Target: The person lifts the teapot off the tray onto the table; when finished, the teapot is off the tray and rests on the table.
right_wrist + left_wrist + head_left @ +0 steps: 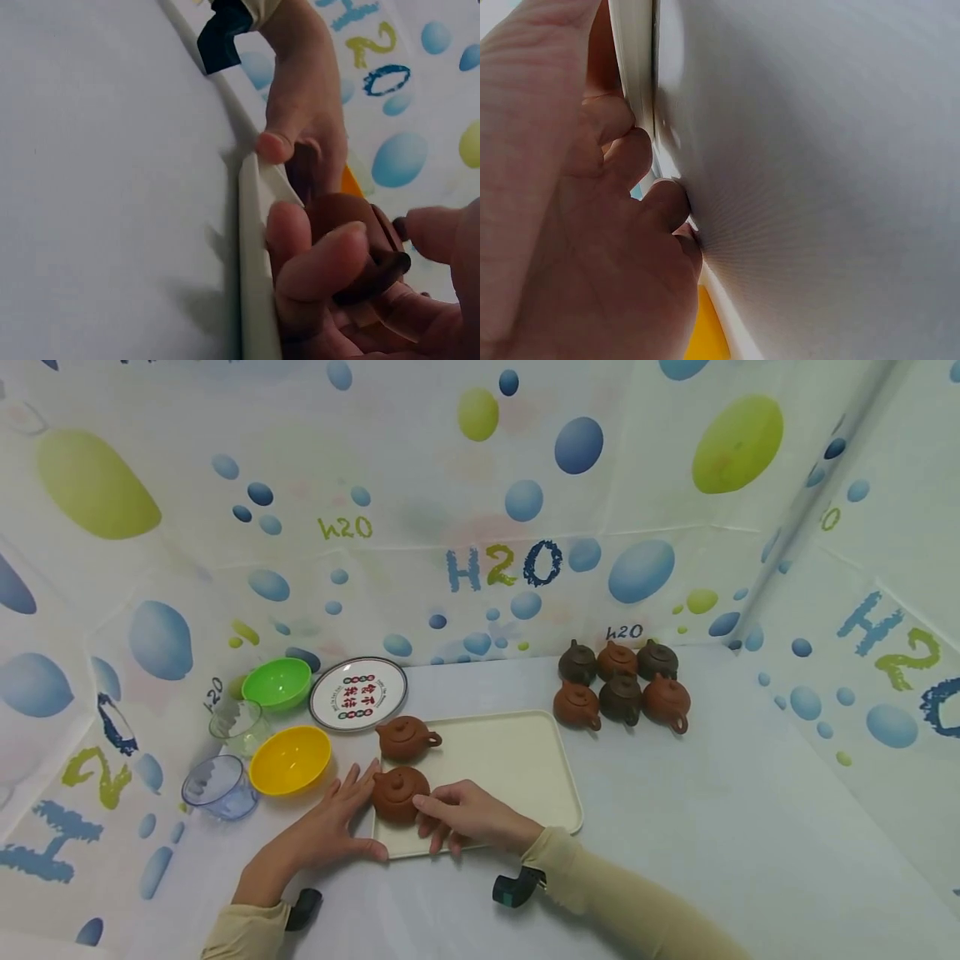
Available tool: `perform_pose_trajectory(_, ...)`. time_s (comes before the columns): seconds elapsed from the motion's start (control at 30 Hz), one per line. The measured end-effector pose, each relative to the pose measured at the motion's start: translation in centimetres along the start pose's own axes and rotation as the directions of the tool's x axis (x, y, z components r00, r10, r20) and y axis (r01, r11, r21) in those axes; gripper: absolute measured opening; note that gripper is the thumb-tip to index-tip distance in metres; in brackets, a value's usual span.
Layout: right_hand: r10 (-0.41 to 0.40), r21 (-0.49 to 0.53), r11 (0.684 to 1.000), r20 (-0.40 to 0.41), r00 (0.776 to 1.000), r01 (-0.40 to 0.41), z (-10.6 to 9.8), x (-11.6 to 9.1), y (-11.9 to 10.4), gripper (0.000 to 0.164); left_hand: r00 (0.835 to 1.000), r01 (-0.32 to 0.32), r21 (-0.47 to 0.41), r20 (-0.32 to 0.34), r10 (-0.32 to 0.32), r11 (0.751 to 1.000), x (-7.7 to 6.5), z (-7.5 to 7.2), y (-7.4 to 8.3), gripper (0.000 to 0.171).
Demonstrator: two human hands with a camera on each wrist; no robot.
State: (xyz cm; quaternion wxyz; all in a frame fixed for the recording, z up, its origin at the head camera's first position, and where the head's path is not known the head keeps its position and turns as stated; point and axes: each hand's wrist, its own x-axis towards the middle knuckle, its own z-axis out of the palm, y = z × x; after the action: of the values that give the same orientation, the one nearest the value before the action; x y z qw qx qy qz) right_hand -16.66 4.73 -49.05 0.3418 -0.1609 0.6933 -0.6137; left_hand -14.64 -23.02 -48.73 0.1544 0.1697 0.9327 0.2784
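Observation:
A reddish-brown clay teapot (395, 800) sits at the near left of a cream tray (501, 764), its spout toward the left. My right hand (471, 814) pinches this teapot at its handle side; the right wrist view shows the dark handle loop (375, 281) between thumb and fingers. Along the tray's left edge lies my left hand (330, 822), fingers stretched forward and thumb at the near corner. In the left wrist view its fingertips (667, 202) are right at the tray's side wall. Behind the held teapot, another brown teapot (403, 740) stands on the tray.
Several brown and dark teapots (619, 697) are grouped at the back right. To the left stand a yellow bowl (291, 762), a green bowl (277, 685), a clear cup (238, 727) and a bluish cup (220, 787). A printed plate (358, 693) lies behind the tray.

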Motion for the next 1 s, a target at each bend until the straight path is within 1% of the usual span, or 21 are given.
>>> perform_pose_trajectory(0.1, 0.007, 0.029, 1.000, 0.004, 1.000, -0.007, 0.5, 0.1, 0.1, 0.042, 1.000, 0.000, -0.006, 0.003, 0.000, 1.000, 0.1, 0.0, 0.0, 0.129)
perform_pose_trajectory(0.3, 0.012, 0.087, 0.996, -0.048, 0.999, -0.008, 0.4, 0.0, 0.5, 0.037, 1.000, -0.006, -0.007, -0.002, 0.006, 1.000, 0.1, 0.1, -0.1, 0.130)
perform_pose_trajectory(0.43, 0.005, 0.086, 0.996, -0.061, 0.998, 0.000, -0.3, -0.6, 0.5, 0.038, 1.000, 0.002, -0.010, 0.005, -0.001, 1.000, 0.1, 0.1, 0.0, 0.132)
perform_pose_trajectory(0.67, -0.021, 0.049, 0.998, -0.097, 0.995, 0.026, -1.8, -2.1, 0.1, 0.039, 1.000, 0.004, -0.005, 0.007, -0.004, 1.000, 0.0, -0.1, 0.1, 0.134)
perform_pose_trajectory(0.83, -0.033, 0.041, 0.998, -0.108, 0.994, 0.038, -2.8, -3.4, -0.3, 0.042, 1.000, 0.008, -0.007, 0.016, -0.007, 1.000, 0.1, 0.1, 0.0, 0.135)
perform_pose_trajectory(1.0, -0.026, 0.041, 0.999, -0.134, 0.991, 0.031, -3.9, -4.9, 0.0, 0.042, 1.000, 0.015, 0.002, 0.021, -0.015, 1.000, 0.2, 0.1, 0.1, 0.137)
